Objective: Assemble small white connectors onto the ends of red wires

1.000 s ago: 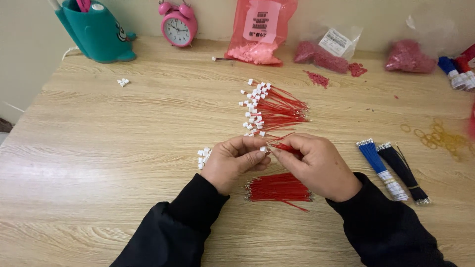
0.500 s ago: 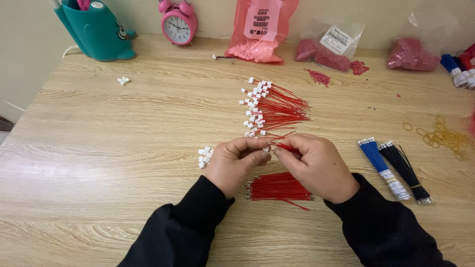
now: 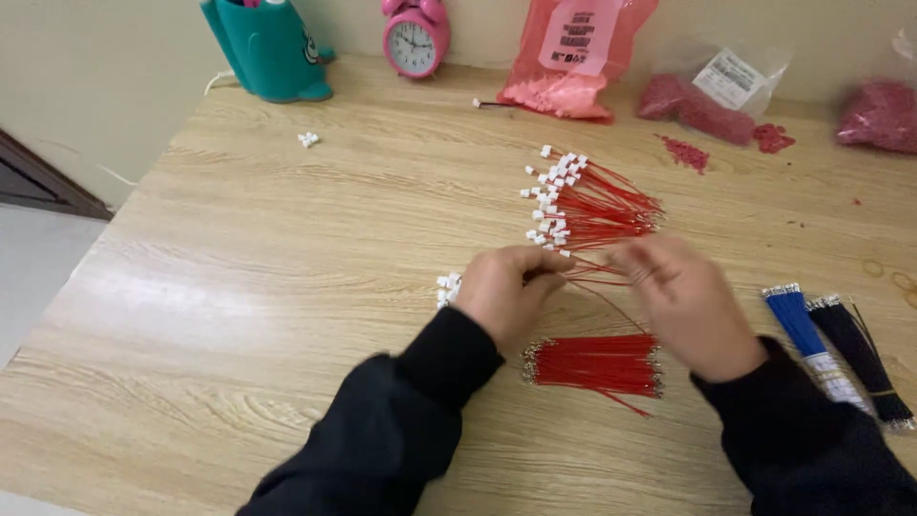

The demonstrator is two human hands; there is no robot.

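My left hand (image 3: 501, 291) is closed, pinching the end of a thin red wire (image 3: 597, 278) that runs across to my right hand (image 3: 683, 301). The right hand is blurred, its fingers curled on the wire's other end. Just beyond both hands lies a fanned pile of red wires with white connectors (image 3: 583, 201). A tidy bundle of bare red wires (image 3: 597, 364) rests on the wooden table (image 3: 287, 287) below my hands. A small heap of loose white connectors (image 3: 447, 286) sits beside my left hand.
A blue wire bundle (image 3: 798, 320) and a black one (image 3: 860, 354) lie at the right. Along the back stand a teal holder (image 3: 267, 48), a pink alarm clock (image 3: 415, 36), a pink bag (image 3: 573, 57) and clear bags of red parts (image 3: 712, 96). A stray white connector (image 3: 308, 139) lies far left.
My right hand has pulled away to the right, so the hands are now apart with the red wire stretched between them. The view has shifted slightly.
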